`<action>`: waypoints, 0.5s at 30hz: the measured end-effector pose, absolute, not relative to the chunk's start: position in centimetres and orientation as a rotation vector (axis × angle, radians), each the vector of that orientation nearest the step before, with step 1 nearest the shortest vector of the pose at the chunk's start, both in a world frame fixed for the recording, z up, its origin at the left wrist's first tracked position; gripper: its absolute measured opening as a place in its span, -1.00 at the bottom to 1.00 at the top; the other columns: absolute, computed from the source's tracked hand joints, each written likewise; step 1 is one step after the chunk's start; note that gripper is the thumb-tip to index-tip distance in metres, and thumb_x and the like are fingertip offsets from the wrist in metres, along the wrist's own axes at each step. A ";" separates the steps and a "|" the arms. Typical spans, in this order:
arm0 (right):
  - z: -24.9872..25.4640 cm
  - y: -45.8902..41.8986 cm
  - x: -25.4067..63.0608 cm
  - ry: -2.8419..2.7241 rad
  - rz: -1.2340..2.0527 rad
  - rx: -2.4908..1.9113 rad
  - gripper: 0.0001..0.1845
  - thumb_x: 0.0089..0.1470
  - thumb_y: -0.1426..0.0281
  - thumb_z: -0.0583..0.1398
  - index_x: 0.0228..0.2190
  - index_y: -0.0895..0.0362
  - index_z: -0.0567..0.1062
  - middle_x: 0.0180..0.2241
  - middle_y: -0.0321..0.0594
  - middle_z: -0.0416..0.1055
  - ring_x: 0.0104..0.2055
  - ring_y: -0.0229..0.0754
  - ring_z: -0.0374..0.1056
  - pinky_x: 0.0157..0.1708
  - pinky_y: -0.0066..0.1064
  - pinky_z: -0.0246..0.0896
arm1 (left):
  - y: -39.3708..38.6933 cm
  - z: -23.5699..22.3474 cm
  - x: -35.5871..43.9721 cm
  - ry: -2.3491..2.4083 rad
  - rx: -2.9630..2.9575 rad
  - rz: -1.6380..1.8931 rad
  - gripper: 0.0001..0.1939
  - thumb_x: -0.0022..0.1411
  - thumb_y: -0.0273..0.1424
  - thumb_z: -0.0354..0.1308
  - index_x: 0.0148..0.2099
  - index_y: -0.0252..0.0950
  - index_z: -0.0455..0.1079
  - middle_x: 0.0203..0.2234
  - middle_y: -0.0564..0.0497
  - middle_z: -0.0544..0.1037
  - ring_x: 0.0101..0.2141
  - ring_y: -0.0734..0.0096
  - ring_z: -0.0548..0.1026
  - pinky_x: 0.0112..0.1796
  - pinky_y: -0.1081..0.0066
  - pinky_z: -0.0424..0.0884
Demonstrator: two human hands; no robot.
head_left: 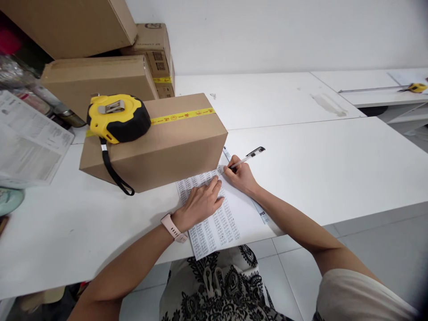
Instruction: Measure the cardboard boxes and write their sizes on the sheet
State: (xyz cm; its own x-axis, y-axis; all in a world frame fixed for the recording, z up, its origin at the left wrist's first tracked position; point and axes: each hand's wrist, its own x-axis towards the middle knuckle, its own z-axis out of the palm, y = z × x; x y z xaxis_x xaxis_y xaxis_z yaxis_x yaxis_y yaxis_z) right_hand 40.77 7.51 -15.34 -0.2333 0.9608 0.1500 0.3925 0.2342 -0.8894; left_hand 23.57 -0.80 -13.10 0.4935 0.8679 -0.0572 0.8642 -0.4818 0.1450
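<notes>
Between the thumb and fingers of my right hand [241,177] is a pen [252,155], slanting up to the right, its lower end close to the paper. The sheet of paper [214,227] bears several columns of small handwriting and overhangs the table's front edge a little. Lying flat on the written columns is my left hand [203,200], fingers stretched out and holding nothing. Beyond both hands a taped cardboard box [174,156] covers the sheet's far end. On that box rests a yellow and black tape measure [118,118] with a black strap hanging down.
More cardboard boxes [100,80] are stacked at the back left. A printed sheet [30,138] stands at the left, above a pale green object [10,200]. Another tape measure [417,88] lies at the far right of the white table [317,169]. A wall runs behind.
</notes>
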 end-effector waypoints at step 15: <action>-15.3 7.5 40.8 -1.770 0.951 -1.251 -0.80 0.04 0.35 0.16 -0.49 0.05 0.20 -0.68 -0.49 0.10 -0.61 -0.32 0.05 -0.57 -0.43 -0.06 | -0.8 -13.3 23.5 1.517 2.581 0.048 -0.47 0.44 -0.23 -0.06 0.32 -0.43 0.17 0.31 -0.33 0.22 -0.07 0.06 0.56 -0.28 0.22 0.53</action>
State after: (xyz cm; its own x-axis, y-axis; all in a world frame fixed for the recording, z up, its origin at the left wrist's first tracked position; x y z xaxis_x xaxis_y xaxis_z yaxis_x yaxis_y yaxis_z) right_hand 40.82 7.54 -15.35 -0.2355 0.9587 0.1592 0.3966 0.2444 -0.8849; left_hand 23.50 -0.75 -13.29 0.4889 0.8711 -0.0465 0.8663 -0.4787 0.1426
